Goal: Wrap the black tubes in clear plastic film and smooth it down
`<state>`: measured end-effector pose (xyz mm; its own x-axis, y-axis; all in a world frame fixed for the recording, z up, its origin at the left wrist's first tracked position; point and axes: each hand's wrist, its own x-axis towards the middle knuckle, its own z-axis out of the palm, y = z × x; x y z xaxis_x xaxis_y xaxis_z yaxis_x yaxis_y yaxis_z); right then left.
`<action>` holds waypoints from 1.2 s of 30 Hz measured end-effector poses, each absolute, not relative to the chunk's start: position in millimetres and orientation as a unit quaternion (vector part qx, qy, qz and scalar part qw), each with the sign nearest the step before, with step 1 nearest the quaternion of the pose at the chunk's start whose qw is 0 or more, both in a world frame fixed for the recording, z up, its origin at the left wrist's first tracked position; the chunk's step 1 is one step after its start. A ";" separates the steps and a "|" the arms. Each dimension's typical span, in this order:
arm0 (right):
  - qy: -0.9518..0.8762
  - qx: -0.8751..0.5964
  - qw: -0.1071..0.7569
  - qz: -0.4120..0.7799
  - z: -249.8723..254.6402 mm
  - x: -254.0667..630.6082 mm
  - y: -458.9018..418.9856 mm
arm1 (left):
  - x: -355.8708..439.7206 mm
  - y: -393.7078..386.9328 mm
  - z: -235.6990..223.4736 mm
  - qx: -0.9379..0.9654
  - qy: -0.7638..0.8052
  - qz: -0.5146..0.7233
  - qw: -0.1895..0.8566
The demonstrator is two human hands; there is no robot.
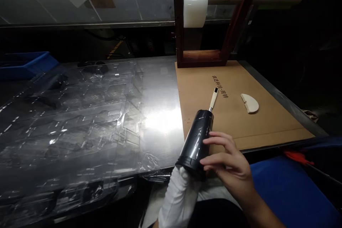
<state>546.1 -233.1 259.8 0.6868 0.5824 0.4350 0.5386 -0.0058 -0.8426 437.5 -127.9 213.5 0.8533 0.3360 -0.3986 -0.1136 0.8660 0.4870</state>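
Observation:
My left hand point(177, 187), in a white glove, is at the lower end of a glossy black tapered cylinder point(196, 135) and holds it up at a tilt. Most of its fingers are hidden by the cylinder's rim. My bare right hand point(229, 160) lies along the cylinder's right side, fingers spread and slightly bent, fingertips against or very close to the surface. Just beyond the cylinder's far end, a tool with a cream handle point(214, 99) and a metal shank lies on the cardboard sheet point(227, 124); its other end is hidden.
A cream half-round piece point(250, 103) lies on the cardboard. Behind stands a dark wooden frame point(179, 35) with a roll of clear film point(196, 7) on a rod. Clear plastic trays point(107, 114) cover the metal table's left side. A blue bin point(34, 65) is at far left.

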 end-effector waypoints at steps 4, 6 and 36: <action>-0.363 -0.693 0.618 0.078 264.2 555.9 -219.7 | 431.9 -119.0 218.6 0.306 0.225 0.120 0.917; -0.319 -0.692 0.638 0.115 266.9 558.6 -216.3 | 429.9 -113.4 227.8 0.353 0.226 0.076 0.905; -0.400 -0.860 0.311 0.058 235.6 627.9 -183.8 | 325.9 -64.7 206.0 0.430 0.484 0.156 0.746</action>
